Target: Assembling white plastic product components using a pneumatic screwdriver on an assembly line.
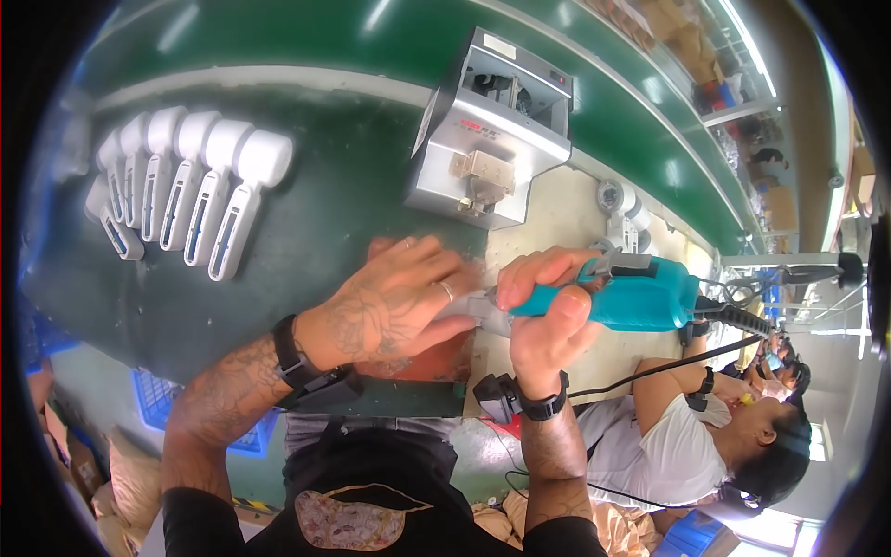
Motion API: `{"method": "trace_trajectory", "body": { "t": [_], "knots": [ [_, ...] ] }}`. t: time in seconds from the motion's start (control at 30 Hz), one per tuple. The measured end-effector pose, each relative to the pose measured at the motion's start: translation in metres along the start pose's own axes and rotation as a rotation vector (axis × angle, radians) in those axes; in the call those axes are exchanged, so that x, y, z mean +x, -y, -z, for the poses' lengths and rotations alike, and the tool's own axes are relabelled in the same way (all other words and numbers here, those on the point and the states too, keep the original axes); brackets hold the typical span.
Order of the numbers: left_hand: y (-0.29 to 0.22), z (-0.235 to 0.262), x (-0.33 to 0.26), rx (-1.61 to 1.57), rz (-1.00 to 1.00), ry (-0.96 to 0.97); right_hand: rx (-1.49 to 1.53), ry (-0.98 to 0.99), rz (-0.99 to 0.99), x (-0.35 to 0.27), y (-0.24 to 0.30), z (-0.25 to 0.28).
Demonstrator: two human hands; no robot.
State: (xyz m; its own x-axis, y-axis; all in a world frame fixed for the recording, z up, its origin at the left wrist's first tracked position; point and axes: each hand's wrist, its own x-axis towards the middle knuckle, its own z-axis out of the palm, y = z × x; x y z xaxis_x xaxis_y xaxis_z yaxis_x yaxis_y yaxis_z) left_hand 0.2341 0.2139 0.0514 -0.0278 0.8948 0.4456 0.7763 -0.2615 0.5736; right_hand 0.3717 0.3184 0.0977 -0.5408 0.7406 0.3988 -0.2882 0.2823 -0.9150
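Right hand fingers wrapped round teal electric screwdriver, left hand fingers spread flat over workpiece, white handles rowed on green bench, grey machine behind

Right hand grips a teal electric screwdriver, cable trailing right. Left hand lies flat over a white part at the tool's tip, on an orange fixture. Six white handles lie in a row on the green bench. A grey machine stands behind the hands. A seated person works to the right.
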Motion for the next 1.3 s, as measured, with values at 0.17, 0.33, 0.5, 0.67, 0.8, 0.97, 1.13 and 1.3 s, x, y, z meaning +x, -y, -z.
{"method": "trace_trajectory", "body": {
  "t": [0.17, 0.33, 0.5, 0.67, 0.8, 0.97, 1.13, 1.3],
  "knots": [
    [0.002, 0.004, -0.005, -0.019, -0.004, 0.004, -0.11, 0.042, -0.074, 0.009, 0.009, 0.0],
    [0.003, 0.006, -0.005, -0.038, -0.006, 0.026, -0.173, -0.047, 0.125, 0.055, 0.011, -0.025],
    [0.005, 0.005, -0.01, -0.055, -0.013, 0.0, -0.107, -0.014, 0.152, 0.082, -0.012, -0.04],
    [0.001, 0.007, -0.008, -0.05, -0.039, -0.01, -0.088, -0.003, 0.133, 0.077, -0.018, -0.035],
    [0.008, 0.004, -0.011, -0.061, -0.014, 0.019, -0.126, 0.04, 0.055, 0.063, -0.003, -0.042],
    [0.002, 0.004, -0.004, -0.059, -0.015, 0.002, -0.031, -0.04, 0.017, 0.01, 0.032, -0.012],
    [0.003, 0.004, -0.002, -0.029, -0.051, 0.016, -0.066, -0.085, -0.03, -0.015, 0.037, -0.006],
    [-0.001, 0.006, -0.003, -0.046, 0.005, 0.059, -0.056, -0.096, -0.042, -0.019, 0.029, -0.002]
  ]
}}
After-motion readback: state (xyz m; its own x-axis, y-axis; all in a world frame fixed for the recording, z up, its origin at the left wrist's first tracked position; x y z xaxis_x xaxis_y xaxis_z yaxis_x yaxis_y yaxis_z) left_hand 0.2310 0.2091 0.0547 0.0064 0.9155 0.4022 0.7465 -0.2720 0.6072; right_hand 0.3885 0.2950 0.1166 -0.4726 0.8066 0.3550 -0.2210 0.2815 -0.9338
